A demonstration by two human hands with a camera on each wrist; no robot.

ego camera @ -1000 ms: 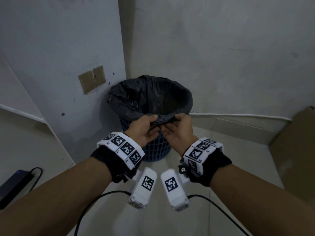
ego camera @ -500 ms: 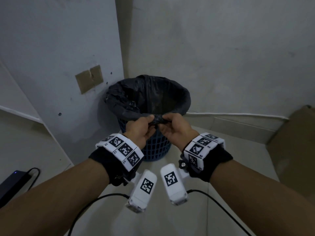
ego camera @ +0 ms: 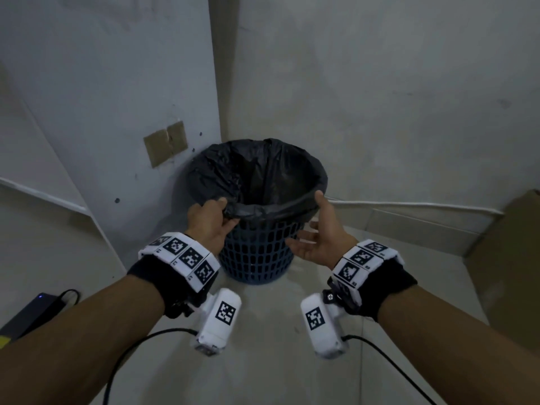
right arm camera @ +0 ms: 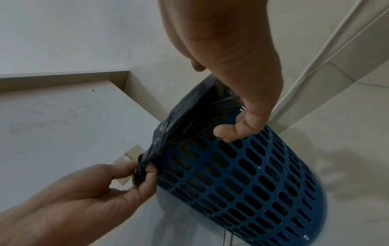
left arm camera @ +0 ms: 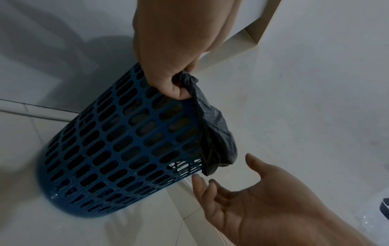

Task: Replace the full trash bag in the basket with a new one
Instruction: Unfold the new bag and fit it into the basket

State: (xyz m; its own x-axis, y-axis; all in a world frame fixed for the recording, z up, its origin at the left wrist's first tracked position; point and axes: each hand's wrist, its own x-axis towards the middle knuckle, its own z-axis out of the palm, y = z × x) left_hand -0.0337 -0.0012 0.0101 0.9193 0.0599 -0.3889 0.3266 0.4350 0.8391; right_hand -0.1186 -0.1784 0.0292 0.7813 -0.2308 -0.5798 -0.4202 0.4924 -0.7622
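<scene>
A blue perforated basket [ego camera: 257,252] stands on the floor in a wall corner, lined with a black trash bag [ego camera: 263,176] whose edge is folded over the rim. My left hand [ego camera: 217,219] pinches a twisted bunch of the bag's edge at the front left of the rim; the left wrist view shows the bunch [left arm camera: 187,79] in my left hand [left arm camera: 181,86], and the right wrist view shows the same pinch [right arm camera: 139,176]. My right hand [ego camera: 318,238] is open beside the basket's right front, thumb up near the rim. Its thumb [right arm camera: 227,133] lies against the basket wall [right arm camera: 252,174].
Walls close in behind and left of the basket. A brown cardboard box [ego camera: 508,258] stands at the right. A black power brick [ego camera: 32,314] with a cable lies on the floor at lower left. Camera cables [ego camera: 388,363] trail under my wrists.
Both hands were together pinching the bag's edge at the front of the rim. They have parted: the right hand let go and moved right, the left moved left still holding the bunch.
</scene>
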